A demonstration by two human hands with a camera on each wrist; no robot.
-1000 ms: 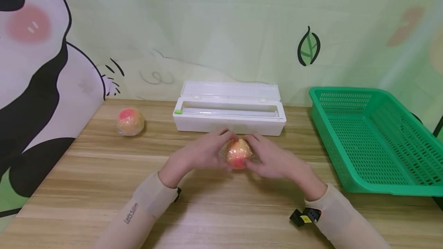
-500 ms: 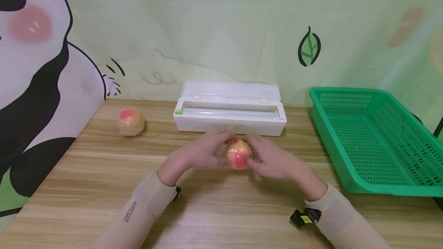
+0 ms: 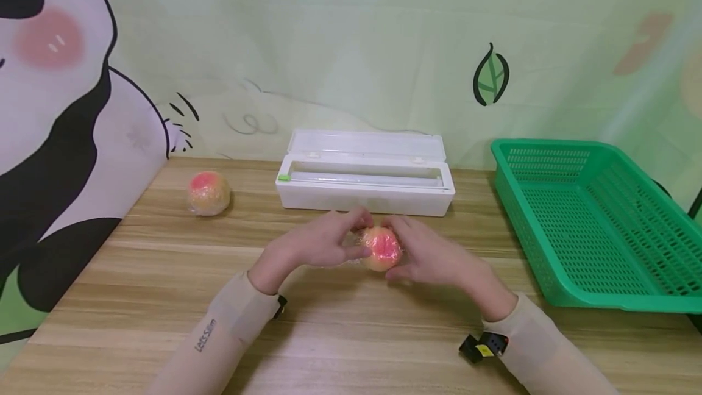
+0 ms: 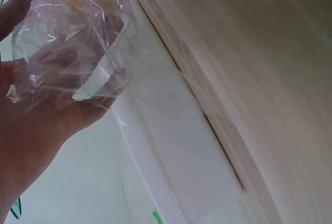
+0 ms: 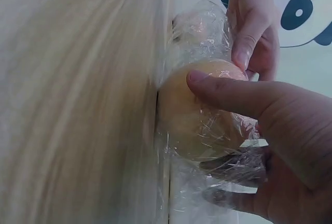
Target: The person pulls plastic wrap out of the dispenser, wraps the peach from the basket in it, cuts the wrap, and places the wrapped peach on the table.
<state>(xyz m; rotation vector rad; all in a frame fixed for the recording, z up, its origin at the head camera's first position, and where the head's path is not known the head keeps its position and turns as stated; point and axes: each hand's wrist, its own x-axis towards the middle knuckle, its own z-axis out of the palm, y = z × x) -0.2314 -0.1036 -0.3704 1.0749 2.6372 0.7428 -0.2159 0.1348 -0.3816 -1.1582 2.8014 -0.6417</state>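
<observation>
A round yellow-pink peach (image 3: 383, 250), wrapped in clear cling film (image 4: 72, 42), is between both hands just in front of a white box. My right hand (image 3: 433, 255) grips it, thumb on the near side and fingers round the far side, as the right wrist view shows. On the other side my left hand (image 3: 323, 241) has its thumb against the peach and fingers curved round the loose, crumpled film. In the left wrist view that film bunches over the palm and hides part of the fingers.
Behind the hands stands the white cling film box (image 3: 364, 201), lid raised, with a film roll (image 3: 364, 178) inside and a green slider (image 3: 283, 178). A second wrapped peach (image 3: 209, 193) sits at the left. A green perforated basket (image 3: 526, 224) stands on the right.
The peach has turned between the hands, bringing its pink patch up to face the head camera, and has shifted slightly right. The left thumb now lies across its left side.
</observation>
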